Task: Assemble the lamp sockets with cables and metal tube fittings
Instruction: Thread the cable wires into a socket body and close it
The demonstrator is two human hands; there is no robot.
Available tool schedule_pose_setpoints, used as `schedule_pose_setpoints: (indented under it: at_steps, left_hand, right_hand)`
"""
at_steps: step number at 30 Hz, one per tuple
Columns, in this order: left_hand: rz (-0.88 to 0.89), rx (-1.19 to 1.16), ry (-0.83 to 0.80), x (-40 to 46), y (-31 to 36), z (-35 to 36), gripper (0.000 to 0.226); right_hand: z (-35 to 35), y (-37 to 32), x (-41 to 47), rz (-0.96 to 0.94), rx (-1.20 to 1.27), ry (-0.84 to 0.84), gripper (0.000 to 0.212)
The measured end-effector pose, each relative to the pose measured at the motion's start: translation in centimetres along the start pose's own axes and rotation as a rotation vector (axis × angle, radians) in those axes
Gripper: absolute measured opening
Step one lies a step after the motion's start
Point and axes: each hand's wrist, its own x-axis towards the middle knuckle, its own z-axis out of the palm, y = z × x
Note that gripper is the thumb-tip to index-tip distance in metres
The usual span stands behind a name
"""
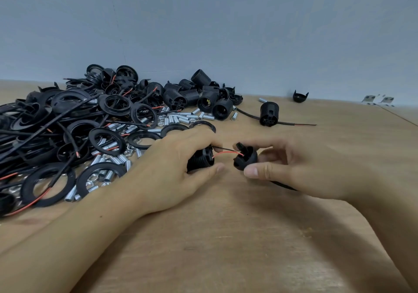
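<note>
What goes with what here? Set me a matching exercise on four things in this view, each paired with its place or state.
1. threaded socket body
2. socket cap
3. lone clawed cap
4. metal tubes

A. by the wall, far right
B. gripped by the left hand
C. scattered beside the black rings
D. pinched by the right hand

Pairs: 1-B, 2-D, 3-A, 4-C

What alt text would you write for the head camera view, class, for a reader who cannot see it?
Over a wooden table, the left hand grips a black threaded socket body and the right hand holds its cap, red and black wires running between them. Loose rings, sockets and metal tubes lie piled at left.
</note>
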Motion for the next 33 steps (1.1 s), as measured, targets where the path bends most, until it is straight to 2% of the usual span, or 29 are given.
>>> schedule_pose_setpoints:
  at_steps: [4, 9, 12, 14, 19, 23, 25, 28, 30, 33]
  left_hand:
    - [0.007, -0.003, 0.010, 0.1, 0.0, -0.1, 0.023]
    - [-0.027, 0.037, -0.001, 0.0, -0.2, -0.2, 0.024]
    - [-0.016, 0.077, -0.009, 0.0, 0.1, -0.2, 0.026]
    - [0.005, 0.112, -0.018, 0.0, 0.3, -0.3, 0.026]
    - [0.006, 0.165, -0.036, 0.1, 0.4, -0.5, 0.037]
    - [0.011, 0.162, -0.040, 0.1, 0.5, -0.6, 0.038]
    - [0.014, 0.143, -0.042, 0.1, 0.7, -0.7, 0.031]
    - [0.036, 0.104, -0.016, 0.1, 1.0, -0.5, 0.017]
    - [0.003, 0.047, 0.004, 0.1, 1.2, -0.4, 0.024]
    - [-0.080, -0.029, -0.008, 0.1, 1.2, -0.4, 0.050]
  right_hand:
    - [1.0, 0.2, 0.4, -0.053, 0.097, 0.078, 0.046]
    - [1.0, -0.1, 0.2, -0.088, 0.091, 0.122, 0.026]
    - [1.5, -0.3, 0.3, -0.128, -0.175, 0.220, 0.031]
    - [1.8, -0.6, 0.5, -0.167, -0.295, 0.227, 0.033]
    - [1.4, -0.8, 0.0, -0.154, -0.009, 0.151, 0.023]
    - [1.6, -0.9, -0.2, -0.193, -0.020, 0.113, 0.026]
    - [1.7, -0.8, -0.2, -0.200, -0.017, 0.090, 0.030]
    - [1.7, -0.8, 0.0, -0.176, 0.207, 0.072, 0.036]
    - [1.9, -0.7, 0.3, -0.177, 0.184, 0.139, 0.038]
    - [2.1, -0.4, 0.7, -0.181, 0.107, 0.174, 0.034]
